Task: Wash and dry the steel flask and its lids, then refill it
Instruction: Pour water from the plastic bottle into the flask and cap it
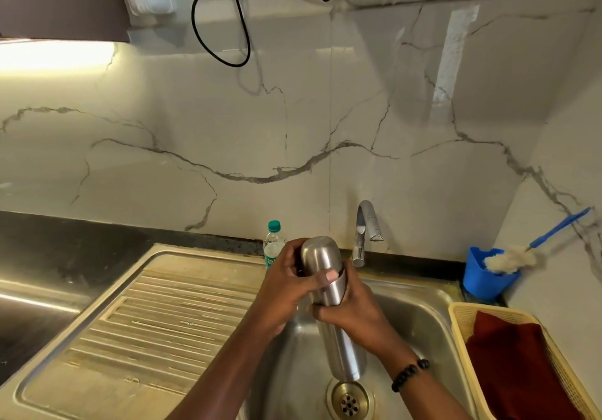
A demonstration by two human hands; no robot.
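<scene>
1. Steel flask (338, 331) is held upright, slightly tilted, over the sink basin (420, 315); its base hangs just above the drain (350, 401).
2. Outer cap (317, 255), a domed steel cup, sits on top of the flask. A dark seam shows between cap and body.
3. Left hand (288, 284) wraps the cap from the left: fingers curled round it, thumb laid across the front at the seam.
4. Right hand (351, 310) grips the flask body just below the cap, fingers curled round it from the right. Beaded bracelet (410, 374) on that wrist.
5. Both hands touch each other at the seam area.
6. Tap (366, 227) stands behind the basin, spout to the right of the cap. Can't tell whether water runs.
7. Plastic bottle (273, 240) with a green cap stands on the counter behind the left hand, partly hidden by it.
8. Ribbed drainboard (146, 322) lies left of the basin.
9. Blue holder (485, 276) sits at the back right corner with a bottle brush (514, 258) leaning in it, blue handle pointing up and right.
10. Yellow basket (462, 313) at the right edge holds a dark red cloth (514, 364).
11. Black cable (224, 28) hangs looped on the marble wall above.
</scene>
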